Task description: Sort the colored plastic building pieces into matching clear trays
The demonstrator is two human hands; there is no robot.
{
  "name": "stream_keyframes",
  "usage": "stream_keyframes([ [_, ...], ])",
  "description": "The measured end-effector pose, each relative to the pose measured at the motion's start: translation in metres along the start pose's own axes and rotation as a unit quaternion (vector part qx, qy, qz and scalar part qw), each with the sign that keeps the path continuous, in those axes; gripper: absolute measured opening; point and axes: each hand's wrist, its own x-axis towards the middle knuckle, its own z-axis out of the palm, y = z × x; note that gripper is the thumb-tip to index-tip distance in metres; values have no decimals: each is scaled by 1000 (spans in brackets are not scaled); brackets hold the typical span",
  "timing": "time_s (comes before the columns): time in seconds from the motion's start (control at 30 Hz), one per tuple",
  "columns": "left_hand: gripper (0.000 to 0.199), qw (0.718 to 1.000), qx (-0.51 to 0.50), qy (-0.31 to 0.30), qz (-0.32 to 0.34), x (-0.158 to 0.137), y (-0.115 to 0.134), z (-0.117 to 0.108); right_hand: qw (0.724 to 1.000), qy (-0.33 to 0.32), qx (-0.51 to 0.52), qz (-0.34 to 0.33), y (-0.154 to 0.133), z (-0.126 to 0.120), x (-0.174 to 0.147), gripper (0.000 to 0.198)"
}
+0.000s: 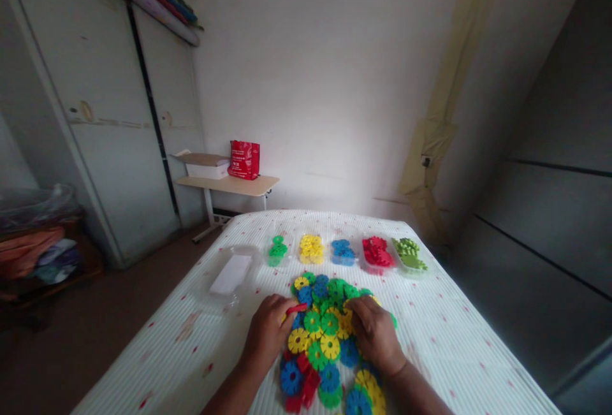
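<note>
A pile of notched plastic discs (329, 345) in green, yellow and blue lies on the table in front of me, with red pieces (310, 384) at its near left. My left hand (271, 329) is closed at the pile's left edge, pinching a red plastic piece (297, 308) that sticks out to the right. On the other side, my right hand (375, 332) reaches over the pile with its fingers curled together. Its fingertips meet yellow at the discs; what they grip is mostly hidden.
Behind the pile stand clear tubs of green discs (277, 251), yellow discs (311, 248), blue discs (343, 252), red pieces (377, 253) and light-green pieces (409, 254). A clear tray (220, 287) with a white rectangle sits left. A red bag (245, 160) stands on a side table (248, 185).
</note>
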Motion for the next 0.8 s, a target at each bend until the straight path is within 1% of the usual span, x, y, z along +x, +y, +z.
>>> stream_keyframes([
  [0.1, 18, 994, -98, 8, -42, -2, 19, 4, 998, -34, 52, -7, -15, -4, 4, 40],
  [0.17, 18, 980, -178, -15, -93, -5, 34, 8, 995, -65, 78, -24, -27, -5, 7, 51],
  [0.2, 19, 968, -217, -32, -123, -6, 41, 11, 992, -82, 93, -33, -33, -5, 8, 54],
  [0.23, 20, 954, -256, -47, -150, -7, 46, 14, 988, -98, 110, -38, -38, -4, 8, 54],
  [0.3, 22, 924, -326, -70, -189, -9, 51, 19, 982, -118, 142, -31, -45, 1, 8, 48],
  [0.37, 22, 901, -373, -79, -206, -9, 51, 22, 981, -113, 155, -4, -49, 6, 7, 37],
  [0.4, 22, 895, -386, -80, -211, -8, 50, 22, 982, -105, 154, 12, -50, 9, 6, 32],
  [0.47, 22, 890, -393, -81, -217, -7, 48, 21, 983, -93, 151, 36, -51, 12, 6, 26],
  [0.57, 25, 886, -398, -71, -226, -6, 48, 18, 981, -89, 166, 53, -55, 13, 6, 25],
  [0.63, 29, 880, -409, -71, -230, -6, 50, 16, 979, -80, 176, 57, -58, 13, 6, 22],
  [0.7, 32, 874, -420, -86, -228, -6, 52, 15, 981, -68, 173, 55, -58, 13, 5, 17],
  [0.8, 35, 872, -430, -96, -216, -6, 52, 12, 988, -48, 140, 51, -48, 8, 8, 11],
])
